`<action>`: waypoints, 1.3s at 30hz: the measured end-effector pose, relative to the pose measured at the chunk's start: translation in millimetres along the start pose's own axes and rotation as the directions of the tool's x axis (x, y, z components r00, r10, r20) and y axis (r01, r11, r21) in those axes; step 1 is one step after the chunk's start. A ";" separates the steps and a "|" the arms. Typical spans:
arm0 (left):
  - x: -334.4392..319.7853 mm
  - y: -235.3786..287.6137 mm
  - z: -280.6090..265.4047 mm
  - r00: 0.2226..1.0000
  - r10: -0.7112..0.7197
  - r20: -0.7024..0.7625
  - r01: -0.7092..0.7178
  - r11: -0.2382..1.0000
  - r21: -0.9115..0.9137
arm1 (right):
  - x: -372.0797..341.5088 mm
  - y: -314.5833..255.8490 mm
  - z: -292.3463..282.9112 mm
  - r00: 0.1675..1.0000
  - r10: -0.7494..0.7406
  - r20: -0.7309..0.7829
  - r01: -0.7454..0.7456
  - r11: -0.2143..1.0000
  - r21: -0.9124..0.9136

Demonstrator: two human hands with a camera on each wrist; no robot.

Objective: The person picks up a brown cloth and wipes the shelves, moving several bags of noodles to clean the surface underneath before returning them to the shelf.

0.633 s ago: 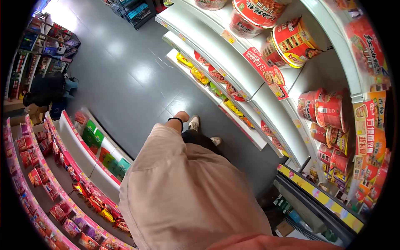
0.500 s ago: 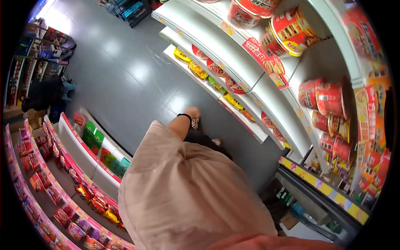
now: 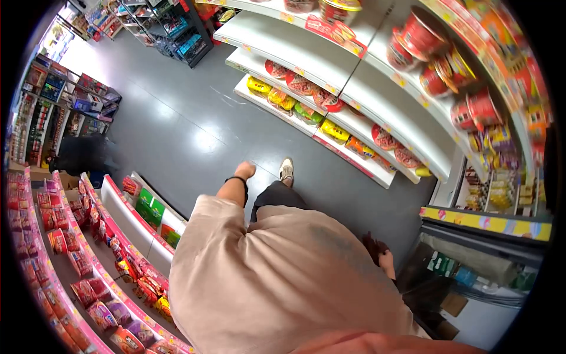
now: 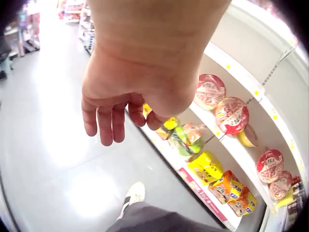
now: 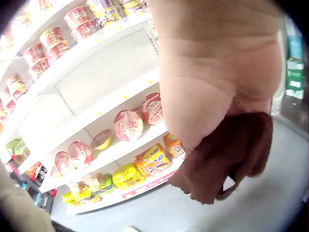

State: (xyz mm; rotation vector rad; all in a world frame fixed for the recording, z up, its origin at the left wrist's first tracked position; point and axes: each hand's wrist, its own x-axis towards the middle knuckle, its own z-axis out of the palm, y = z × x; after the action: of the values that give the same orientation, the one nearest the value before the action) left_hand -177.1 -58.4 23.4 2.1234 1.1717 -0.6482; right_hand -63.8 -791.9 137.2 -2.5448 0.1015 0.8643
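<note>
My left hand (image 3: 244, 171), a black band at its wrist, hangs over the grey floor between two shelf rows. In the left wrist view its fingers (image 4: 118, 123) droop loosely with nothing in them. Down by my right side, the right hand (image 3: 386, 262) grips a dark brown cloth (image 5: 224, 154), bunched up and hanging below the palm. Most of that hand's fingers are hidden behind the cloth and palm. Instant noodle bowls (image 5: 129, 124) and yellow noodle packs (image 5: 128, 176) stand on the shelves beyond it, apart from the hand.
White shelves (image 3: 283, 41) with noodle buckets and packs run along the right. On the left, pink-edged shelves (image 3: 109, 183) carry red and purple snack packs. A glass-topped case (image 3: 483, 253) stands at the lower right. A dark shelving unit (image 3: 171, 35) is farther off.
The view has turned and moved along the aisle. My left hand has swung leftward, and a foot has stepped forward. The right hand with the brown cloth has come into the head view.
</note>
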 end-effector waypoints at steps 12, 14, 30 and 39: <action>-167.2 -153.0 65.6 0.786 -0.388 0.481 0.442 0.897 0.002 | -58.9 10.4 79.6 0.951 0.271 0.149 -0.254 0.408 0.877; -154.1 -146.6 36.3 0.856 -0.317 0.408 0.376 0.924 -0.072 | -70.2 -4.7 81.8 0.939 0.254 0.233 -0.303 0.285 0.910; 7.8 -317.7 -124.2 0.961 -0.099 0.259 0.172 0.946 -0.276 | -22.9 -314.5 118.2 0.774 0.307 0.554 -0.634 0.377 0.675; 11.0 -431.1 -191.1 0.752 -0.548 0.366 0.657 0.582 -0.480 | 121.6 -598.8 74.8 0.987 -0.142 0.073 -0.013 0.380 0.925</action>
State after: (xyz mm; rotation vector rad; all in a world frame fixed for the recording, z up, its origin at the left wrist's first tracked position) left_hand -522.3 263.1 26.1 1.0843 1.7438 -0.6328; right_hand 116.4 -213.3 246.0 -1.3707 0.3386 0.6532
